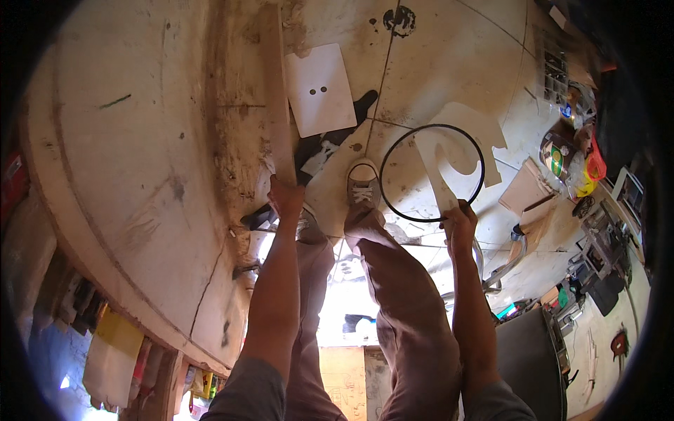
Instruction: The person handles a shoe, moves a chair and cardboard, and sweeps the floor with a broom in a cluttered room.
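Note:
My right hand (460, 223) is closed around the lower rim of a thin black ring (382, 179). In the same grip is the narrow end of a pale flat cut-out sheet (484, 130), which has a deep curved notch and shows partly through the ring. My left hand (286, 198) is closed at the near end of a long, narrow brown strip (275, 91) that looks like wood and stretches away from me. Just right of that strip, a white plate (319, 91) with two small dark holes lies over some dark cloth or scraps (309, 151).
A large worn tabletop (140, 175) fills the left side. My shoe (363, 179) stands on the tiled floor between my hands. On the right are a cardboard piece (526, 188), a round tin (556, 151), a bent metal tube (505, 266) and a dark seat (530, 358).

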Available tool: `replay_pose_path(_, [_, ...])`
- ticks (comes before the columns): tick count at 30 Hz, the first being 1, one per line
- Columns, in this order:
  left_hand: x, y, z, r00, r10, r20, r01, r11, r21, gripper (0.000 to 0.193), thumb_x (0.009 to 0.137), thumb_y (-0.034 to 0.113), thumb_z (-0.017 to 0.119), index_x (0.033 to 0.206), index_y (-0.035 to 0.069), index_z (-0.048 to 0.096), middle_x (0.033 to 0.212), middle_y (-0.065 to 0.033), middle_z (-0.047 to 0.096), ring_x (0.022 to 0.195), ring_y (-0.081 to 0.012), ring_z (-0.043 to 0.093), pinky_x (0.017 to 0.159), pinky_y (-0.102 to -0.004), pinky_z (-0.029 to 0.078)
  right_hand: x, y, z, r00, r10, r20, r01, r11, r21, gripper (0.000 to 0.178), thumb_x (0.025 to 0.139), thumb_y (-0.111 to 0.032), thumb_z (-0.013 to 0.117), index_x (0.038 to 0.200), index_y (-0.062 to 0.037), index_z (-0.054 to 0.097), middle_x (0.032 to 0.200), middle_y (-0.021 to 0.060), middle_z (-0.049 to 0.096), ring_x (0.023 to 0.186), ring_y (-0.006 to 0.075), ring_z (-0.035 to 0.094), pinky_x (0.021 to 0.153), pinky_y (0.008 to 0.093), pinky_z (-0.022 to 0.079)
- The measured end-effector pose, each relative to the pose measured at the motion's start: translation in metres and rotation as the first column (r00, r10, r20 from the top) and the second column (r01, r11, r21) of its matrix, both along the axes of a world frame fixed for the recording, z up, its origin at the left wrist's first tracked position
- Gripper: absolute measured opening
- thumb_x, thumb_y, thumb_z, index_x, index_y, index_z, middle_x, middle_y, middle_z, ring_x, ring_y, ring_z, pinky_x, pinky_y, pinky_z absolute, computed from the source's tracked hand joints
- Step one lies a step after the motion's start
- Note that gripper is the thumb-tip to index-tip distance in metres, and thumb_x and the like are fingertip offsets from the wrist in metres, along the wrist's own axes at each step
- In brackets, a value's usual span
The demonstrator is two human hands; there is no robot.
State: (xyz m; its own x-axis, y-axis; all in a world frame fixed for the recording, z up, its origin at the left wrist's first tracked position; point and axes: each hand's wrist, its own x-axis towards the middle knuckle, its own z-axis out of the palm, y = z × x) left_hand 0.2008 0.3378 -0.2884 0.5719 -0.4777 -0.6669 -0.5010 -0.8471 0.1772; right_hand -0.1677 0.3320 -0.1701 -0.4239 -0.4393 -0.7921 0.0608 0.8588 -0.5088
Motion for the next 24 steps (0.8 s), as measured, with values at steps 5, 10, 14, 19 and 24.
replay_pose_path(5, [0.036, -0.020, 0.060, 0.985, -0.087, -0.148, 0.072, 0.992, -0.102, 0.062, 0.057, 0.011, 0.073, 0.113, -0.003, 0.053, 0.098, -0.0220, 0.064, 0.093, -0.0365, 0.063, 0.084, -0.0433, 0.049, 0.000, -0.002, 0.042, 0.999, -0.037, -0.005, 0.037, 0.999, -0.002, 0.023, 0.069, -0.008, 0.058, 0.090, 0.0012, 0.060, 0.071, 0.0068, 0.058, 0.058, 0.0147, 0.055, 0.050, 0.0281, 0.046])
replay_pose_path(10, [0.064, -0.052, 0.183, 0.762, 0.233, -0.604, -0.216, 0.971, 0.102, 0.042, 0.060, 0.007, 0.071, 0.099, -0.003, 0.061, 0.087, -0.0100, 0.063, 0.078, -0.0234, 0.061, 0.073, -0.0360, 0.050, 0.016, 0.016, 0.124, 0.997, -0.077, 0.014, 0.077, 0.994, -0.080, 0.030, 0.071, -0.007, 0.058, 0.099, 0.0031, 0.057, 0.081, 0.0108, 0.062, 0.066, 0.0182, 0.066, 0.050, 0.0276, 0.052])
replay_pose_path(14, [0.074, -0.057, 0.301, 0.660, 0.395, -0.639, -0.254, 0.918, 0.306, 0.034, 0.064, 0.007, 0.070, 0.097, 0.001, 0.060, 0.078, -0.0056, 0.059, 0.068, -0.0198, 0.059, 0.063, -0.0332, 0.049, 0.032, 0.030, 0.207, 0.995, -0.085, 0.047, 0.090, 0.989, -0.115, 0.033, 0.074, -0.009, 0.057, 0.106, 0.0004, 0.055, 0.083, 0.0097, 0.064, 0.069, 0.0168, 0.066, 0.051, 0.0273, 0.052])
replay_pose_path(19, [0.049, -0.038, 0.445, 0.594, 0.377, -0.710, -0.290, 0.924, 0.249, 0.027, 0.065, 0.004, 0.069, 0.090, -0.001, 0.061, 0.070, -0.0066, 0.058, 0.061, -0.0207, 0.059, 0.054, -0.0342, 0.051, 0.046, 0.027, 0.312, 0.960, -0.110, 0.257, 0.184, 0.941, -0.285, 0.038, 0.078, -0.007, 0.059, 0.113, 0.0040, 0.053, 0.091, 0.0118, 0.063, 0.074, 0.0178, 0.066, 0.054, 0.0267, 0.051])
replay_pose_path(24, [0.041, -0.026, 0.562, 0.622, 0.269, -0.736, -0.209, 0.962, 0.176, 0.035, 0.064, 0.003, 0.069, 0.097, -0.003, 0.059, 0.076, -0.0089, 0.061, 0.067, -0.0217, 0.062, 0.058, -0.0356, 0.052, 0.056, 0.010, 0.417, 0.931, -0.134, 0.339, 0.252, 0.908, -0.334, 0.036, 0.077, -0.007, 0.059, 0.112, 0.0037, 0.053, 0.092, 0.0114, 0.063, 0.076, 0.0182, 0.066, 0.057, 0.0277, 0.050])
